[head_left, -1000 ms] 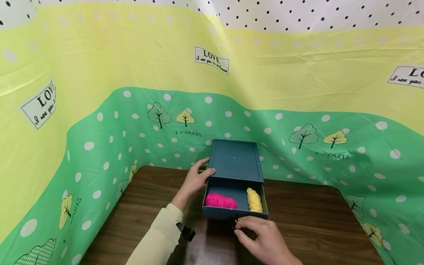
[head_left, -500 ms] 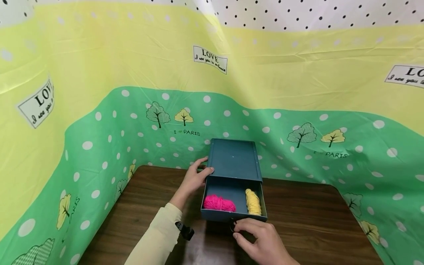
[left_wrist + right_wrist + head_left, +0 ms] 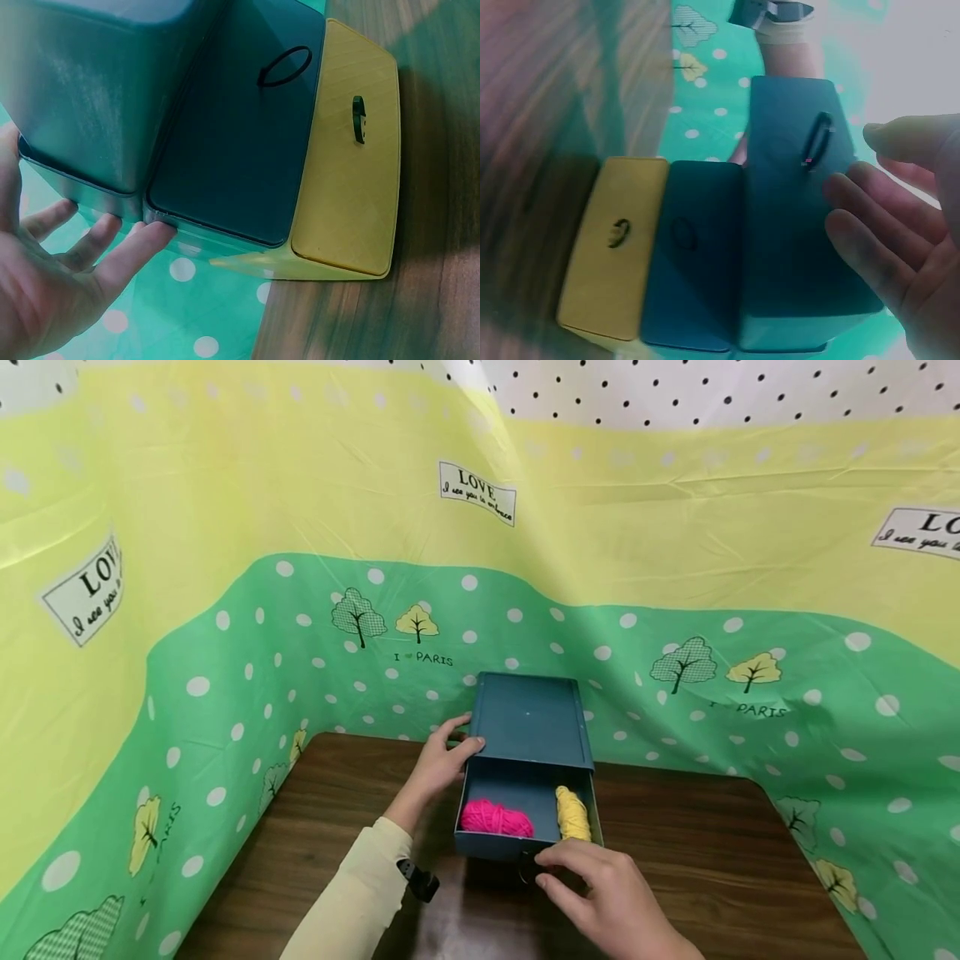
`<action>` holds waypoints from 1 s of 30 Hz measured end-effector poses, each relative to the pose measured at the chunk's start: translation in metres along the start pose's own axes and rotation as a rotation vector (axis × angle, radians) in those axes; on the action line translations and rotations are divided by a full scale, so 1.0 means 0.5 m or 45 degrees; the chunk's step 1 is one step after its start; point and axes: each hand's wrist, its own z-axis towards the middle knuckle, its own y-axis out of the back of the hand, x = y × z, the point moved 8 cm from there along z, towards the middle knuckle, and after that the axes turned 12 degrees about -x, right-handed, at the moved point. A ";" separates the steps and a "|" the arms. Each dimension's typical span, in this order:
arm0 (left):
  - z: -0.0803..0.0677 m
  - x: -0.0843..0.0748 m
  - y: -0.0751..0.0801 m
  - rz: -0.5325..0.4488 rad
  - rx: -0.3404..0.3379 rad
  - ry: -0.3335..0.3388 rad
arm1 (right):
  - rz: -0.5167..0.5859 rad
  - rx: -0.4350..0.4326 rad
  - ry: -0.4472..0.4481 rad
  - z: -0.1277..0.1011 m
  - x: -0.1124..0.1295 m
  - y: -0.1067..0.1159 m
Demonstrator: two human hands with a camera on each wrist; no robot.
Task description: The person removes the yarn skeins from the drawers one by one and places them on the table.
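Observation:
A blue drawer cabinet stands on the table with its top drawer pulled out. Inside are a bright pink yarn skein at left and a yellow yarn skein at right. My left hand steadies the cabinet, fingers extended against its left side and thumb at the top edge. At the drawer front, my right hand is beside the black ring handle; the right wrist view shows its fingers and thumb apart, off the ring. Below sit a shut blue middle drawer and a shut yellow bottom drawer.
The dark wood table extends on both sides of the cabinet. A printed green and yellow curtain hangs close behind it and along the left. A black band with a small device is on the left wrist.
The top drawer slid out slightly toward me between the first two frames, then stayed. My right hand has let go of the ring and shifted a little right. My left hand has stayed in place.

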 end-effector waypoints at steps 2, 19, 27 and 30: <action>0.011 0.016 -0.001 -0.002 -0.005 -0.002 | 0.022 -0.004 0.005 0.009 0.006 0.008; 0.029 0.043 -0.003 0.002 -0.006 -0.004 | -0.049 -0.140 0.125 0.077 0.022 0.031; 0.028 0.045 -0.002 0.008 -0.007 -0.008 | -0.040 -0.061 0.000 0.096 -0.017 0.010; 0.028 0.046 -0.001 0.011 -0.008 -0.011 | -0.036 -0.025 -0.024 0.106 -0.029 0.001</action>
